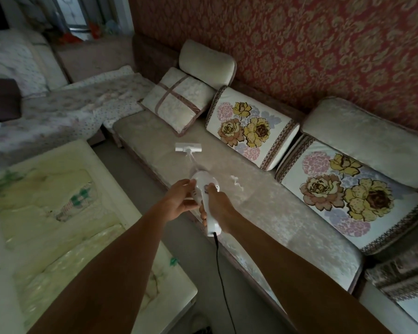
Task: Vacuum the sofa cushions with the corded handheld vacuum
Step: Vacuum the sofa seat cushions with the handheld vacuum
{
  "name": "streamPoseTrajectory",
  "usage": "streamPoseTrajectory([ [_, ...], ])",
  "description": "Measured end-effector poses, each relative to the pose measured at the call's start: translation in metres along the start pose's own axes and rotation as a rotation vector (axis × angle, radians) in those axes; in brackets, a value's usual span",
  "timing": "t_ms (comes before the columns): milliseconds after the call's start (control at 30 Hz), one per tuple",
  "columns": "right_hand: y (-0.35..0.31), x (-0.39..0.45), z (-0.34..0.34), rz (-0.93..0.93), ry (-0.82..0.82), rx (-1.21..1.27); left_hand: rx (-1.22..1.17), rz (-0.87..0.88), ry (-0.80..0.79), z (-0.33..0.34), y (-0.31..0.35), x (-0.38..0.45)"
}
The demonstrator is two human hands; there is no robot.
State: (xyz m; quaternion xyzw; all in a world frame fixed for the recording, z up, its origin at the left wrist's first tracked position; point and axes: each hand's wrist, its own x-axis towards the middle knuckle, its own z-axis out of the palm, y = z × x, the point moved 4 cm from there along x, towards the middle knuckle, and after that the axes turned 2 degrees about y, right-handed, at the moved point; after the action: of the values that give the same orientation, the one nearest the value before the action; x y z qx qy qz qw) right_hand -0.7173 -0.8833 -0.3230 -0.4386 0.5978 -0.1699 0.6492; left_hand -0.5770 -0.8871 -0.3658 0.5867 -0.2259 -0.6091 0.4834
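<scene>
red patterned wallpaper (299, 39) behind; pale sofa seat cushion (263, 208) below, lined with floral back cushions (251, 127) and a cross-striped pillow (176, 100). white handheld vacuum (204, 189) over the seat, nozzle (188, 147) down on the fabric, black cord (221, 273) trailing floorward. right hand (217, 208) wrapped round the handle; left hand (179, 201) pinching the body. glossy marble-topped table (65, 237) near left. small white scrap (235, 182) just beside the vacuum.

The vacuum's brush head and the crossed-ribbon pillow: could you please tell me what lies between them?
Only bare seat cushion lies between the brush head and the pillow, as the head view shows.
</scene>
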Motion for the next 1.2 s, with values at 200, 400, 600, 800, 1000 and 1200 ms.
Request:
streamPoseTrajectory([
  [200,-0.028,0.034,0.015,-0.007,0.017,-0.133,-0.062,-0.006,0.042,-0.019,0.011,0.023],
  [400,-0.046,0.06,0.02,-0.023,0.033,-0.192,-0.129,0.023,0.055,-0.021,0.022,0.04],
  [600,-0.053,0.08,0.013,0.076,0.016,-0.129,-0.051,0.014,0.09,-0.01,0.03,0.061],
  [800,-0.056,0.099,0.01,0.102,-0.041,-0.086,0.005,0.04,0.133,-0.006,0.038,0.073],
  [1000,-0.062,0.092,0.021,0.089,-0.042,-0.075,-0.001,0.076,0.101,-0.014,0.044,0.061],
  [1200,-0.06,0.064,0.031,0.057,-0.032,-0.006,-0.015,0.127,0.012,-0.024,0.051,0.032],
])
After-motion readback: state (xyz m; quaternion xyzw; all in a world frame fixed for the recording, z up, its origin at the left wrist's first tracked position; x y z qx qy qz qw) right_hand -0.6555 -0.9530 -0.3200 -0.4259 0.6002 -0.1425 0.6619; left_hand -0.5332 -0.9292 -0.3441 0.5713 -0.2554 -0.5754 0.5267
